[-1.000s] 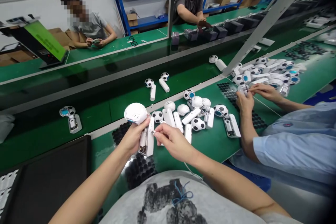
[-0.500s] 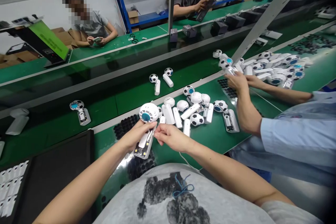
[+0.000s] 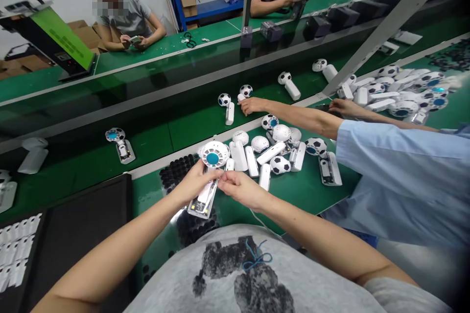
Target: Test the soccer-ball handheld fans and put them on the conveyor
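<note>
**White unit between your two hands above the bench**

Your left hand (image 3: 196,180) grasps the white unit (image 3: 216,158) just below its round head, thumb pressed across the clear casing (image 3: 200,208). The unit is in front of you, blue disc facing up, casing slanting down toward 7 o'clock. Your right hand (image 3: 244,190) meets it from the 4 o'clock side, thumb and forefinger drawn together at the casing's edge, beside your left thumb; you cannot tell from here whether they pinch something small or only touch.

Take the unit as the dial's centre, 12 pointing away from you. A pile of white units (image 3: 271,152), some football-patterned, lies near at 2 o'clock on the green bench (image 3: 293,205). An open-backed unit (image 3: 330,168) lies at 3. Black discs (image 3: 176,173) spread at 9, and a black tray (image 3: 84,234) sits at 8. On the belt (image 3: 183,129), a co-worker's hand (image 3: 253,105) touches a small unit (image 3: 241,98) at 1 o'clock; a football-headed unit (image 3: 125,151) lies between 9 and 10.
</note>
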Motion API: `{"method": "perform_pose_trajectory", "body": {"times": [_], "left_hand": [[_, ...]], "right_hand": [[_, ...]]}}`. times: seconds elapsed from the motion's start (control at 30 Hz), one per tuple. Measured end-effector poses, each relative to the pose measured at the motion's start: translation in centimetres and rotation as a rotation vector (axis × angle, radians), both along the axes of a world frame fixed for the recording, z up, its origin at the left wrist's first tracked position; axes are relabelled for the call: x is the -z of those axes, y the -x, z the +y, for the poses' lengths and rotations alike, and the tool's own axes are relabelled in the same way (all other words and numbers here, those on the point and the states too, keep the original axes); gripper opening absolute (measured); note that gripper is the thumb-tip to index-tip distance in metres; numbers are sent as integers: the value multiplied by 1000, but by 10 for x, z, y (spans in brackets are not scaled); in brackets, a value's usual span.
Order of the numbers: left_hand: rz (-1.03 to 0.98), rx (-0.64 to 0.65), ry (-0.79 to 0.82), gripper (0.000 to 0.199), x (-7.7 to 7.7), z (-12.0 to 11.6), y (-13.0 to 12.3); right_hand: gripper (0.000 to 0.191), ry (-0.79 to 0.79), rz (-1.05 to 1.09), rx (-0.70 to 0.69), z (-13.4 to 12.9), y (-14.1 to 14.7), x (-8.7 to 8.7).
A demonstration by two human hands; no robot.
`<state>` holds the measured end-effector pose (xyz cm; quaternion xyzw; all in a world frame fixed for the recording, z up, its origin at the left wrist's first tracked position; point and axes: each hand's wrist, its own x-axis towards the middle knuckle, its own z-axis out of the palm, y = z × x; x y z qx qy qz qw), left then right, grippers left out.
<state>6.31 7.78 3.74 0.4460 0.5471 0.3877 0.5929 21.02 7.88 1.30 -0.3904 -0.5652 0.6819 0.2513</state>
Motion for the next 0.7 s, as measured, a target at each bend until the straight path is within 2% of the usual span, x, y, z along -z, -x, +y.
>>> {"method": "perform_pose_trajectory", "body": {"times": [0.07, 0.13, 0.27, 0.37, 0.47, 0.57, 0.63, 0.7], "left_hand": [[133, 1, -110, 37, 7, 8, 8], [210, -71, -136, 35, 15, 22, 26], [146, -357, 68, 38, 23, 61, 79], [89, -435, 137, 33, 25, 89, 107], [76, -573, 93, 26, 29, 110, 117], [130, -717, -23, 25, 37, 128, 118], [185, -739, -87, 27, 42, 140, 121], [245, -704, -99, 29, 48, 154, 125]], "right_hand": [[16, 0, -1, 12, 3, -1, 0], [18, 34, -7, 25, 6, -7, -1], [24, 130, 17, 104, 13, -25, -4], [27, 105, 17, 95, 16, -34, -5], [27, 44, -18, 94, 16, -36, -5], [28, -9, -72, 96, 15, -33, -3], [29, -32, -103, 89, 14, -31, -2], [29, -36, -131, 81, 14, -30, -1]]}}
